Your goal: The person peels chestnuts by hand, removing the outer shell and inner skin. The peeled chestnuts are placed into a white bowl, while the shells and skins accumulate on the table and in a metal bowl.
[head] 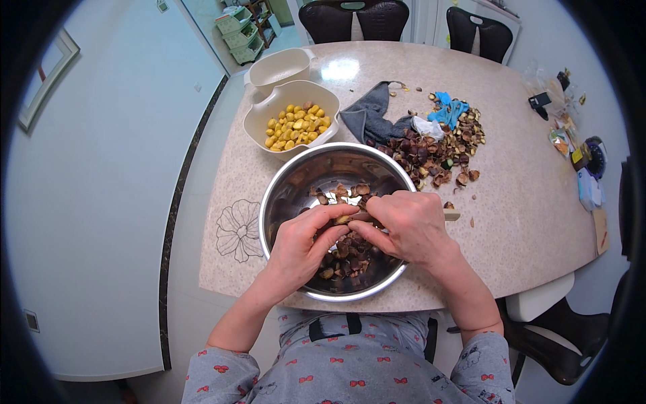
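Over a large stainless steel bowl [338, 298], my left hand [308, 240] pinches a partly peeled chestnut [343, 219] between thumb and fingers. My right hand [406, 227] grips a knife, whose pale handle end [452, 215] sticks out to the right of the fist; its blade lies against the chestnut, partly hidden by the fingers. Brown chestnut shells [353, 252] lie in the bottom of the bowl. Behind it, a cream plastic basket [257, 121] holds many peeled yellow chestnuts [298, 126].
An empty-looking cream container [280, 70] stands behind the basket. Right of it lie a dark grey cloth [371, 113], a heap of shells [424, 151], blue gloves [449, 111] and a crumpled white tissue [427, 128]. Packets and a phone-like black object [540, 101] sit at the table's right edge.
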`<state>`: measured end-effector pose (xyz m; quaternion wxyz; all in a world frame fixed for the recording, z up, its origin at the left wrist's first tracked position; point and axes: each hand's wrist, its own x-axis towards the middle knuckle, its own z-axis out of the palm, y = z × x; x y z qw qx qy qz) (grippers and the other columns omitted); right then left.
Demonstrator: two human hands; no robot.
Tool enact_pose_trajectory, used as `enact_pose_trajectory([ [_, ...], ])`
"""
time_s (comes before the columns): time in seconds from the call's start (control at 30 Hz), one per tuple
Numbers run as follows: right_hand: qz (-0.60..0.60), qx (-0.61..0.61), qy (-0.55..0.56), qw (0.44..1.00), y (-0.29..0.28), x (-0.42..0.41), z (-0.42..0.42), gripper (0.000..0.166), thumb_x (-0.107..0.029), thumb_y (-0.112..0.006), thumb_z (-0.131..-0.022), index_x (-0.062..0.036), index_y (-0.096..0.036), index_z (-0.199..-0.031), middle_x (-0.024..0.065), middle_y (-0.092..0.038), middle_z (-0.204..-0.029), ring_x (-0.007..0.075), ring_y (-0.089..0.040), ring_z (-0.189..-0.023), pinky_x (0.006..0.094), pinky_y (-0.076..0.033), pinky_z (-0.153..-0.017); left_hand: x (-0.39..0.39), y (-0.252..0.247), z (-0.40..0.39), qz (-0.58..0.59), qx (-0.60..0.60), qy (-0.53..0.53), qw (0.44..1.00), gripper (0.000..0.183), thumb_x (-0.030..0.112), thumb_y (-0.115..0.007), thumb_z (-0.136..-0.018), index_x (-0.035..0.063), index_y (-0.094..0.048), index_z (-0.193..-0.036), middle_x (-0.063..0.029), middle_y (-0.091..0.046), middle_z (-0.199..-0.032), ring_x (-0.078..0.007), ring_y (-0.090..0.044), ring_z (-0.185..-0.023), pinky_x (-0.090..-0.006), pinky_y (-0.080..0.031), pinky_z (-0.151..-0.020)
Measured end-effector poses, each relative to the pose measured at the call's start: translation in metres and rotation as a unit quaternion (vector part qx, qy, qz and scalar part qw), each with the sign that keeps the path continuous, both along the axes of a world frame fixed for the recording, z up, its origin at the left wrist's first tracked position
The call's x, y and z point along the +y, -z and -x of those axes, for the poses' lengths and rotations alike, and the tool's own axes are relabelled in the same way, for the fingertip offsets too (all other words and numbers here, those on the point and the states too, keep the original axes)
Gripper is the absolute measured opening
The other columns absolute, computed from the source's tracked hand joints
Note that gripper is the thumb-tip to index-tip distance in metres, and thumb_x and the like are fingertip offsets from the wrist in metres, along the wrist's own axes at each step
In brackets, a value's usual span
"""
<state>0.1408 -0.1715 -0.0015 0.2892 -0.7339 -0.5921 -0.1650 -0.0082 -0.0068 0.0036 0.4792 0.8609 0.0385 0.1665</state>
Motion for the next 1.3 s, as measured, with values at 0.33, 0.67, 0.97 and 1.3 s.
enact_pose_trajectory([
  [0.33,0.043,0.080,-0.024,0.996,0.001,-0.001,-0.002,0.032,-0.042,-0.070,-0.094,-0.0133,-0.070,-0.079,0.0078,-0.069,-0.064,0.0269,-0.068,-0.056,0.0396,-0.050,-0.050,0.002,-0.004,0.000,0.167,0.058,0.034,0.984,0.029,0.002,-0.068,-0.097,-0.0006,-0.068,-0.125,-0.0094,-0.074,-0.110,-0.0136,-0.070,-0.097,-0.0289,-0.056,-0.086],
  [0.67,0.066,0.091,-0.038,0.993,-0.002,-0.002,0.003,0.034,-0.044,-0.070,-0.093,-0.0143,-0.071,-0.077,0.0079,-0.066,-0.060,0.0262,-0.067,-0.054,0.0396,-0.050,-0.049,0.007,0.003,0.004,-0.187,-0.006,-0.005,0.982,0.025,0.004,-0.074,-0.092,0.0001,-0.068,-0.116,-0.0157,-0.073,-0.101,-0.0216,-0.074,-0.093,-0.0311,-0.057,-0.079],
  [0.97,-0.026,0.143,0.016,0.989,-0.012,-0.009,0.003,0.031,-0.039,-0.078,-0.087,-0.0143,-0.066,-0.073,0.0042,-0.065,-0.060,0.0249,-0.067,-0.054,0.0381,-0.048,-0.048,0.024,0.006,0.002,0.261,0.092,0.043,0.960,0.025,0.000,-0.069,-0.096,0.0022,-0.064,-0.120,-0.0024,-0.069,-0.109,-0.0099,-0.068,-0.100,-0.0269,-0.057,-0.087],
  [1.3,0.006,0.124,0.032,0.992,-0.001,-0.005,0.006,0.035,-0.042,-0.069,-0.096,-0.0128,-0.065,-0.076,0.0070,-0.065,-0.061,0.0283,-0.068,-0.056,0.0406,-0.050,-0.049,0.015,0.000,0.002,0.291,0.052,0.034,0.955,0.034,-0.004,-0.070,-0.094,0.0028,-0.060,-0.127,-0.0055,-0.067,-0.120,-0.0120,-0.066,-0.110,-0.0282,-0.055,-0.095],
])
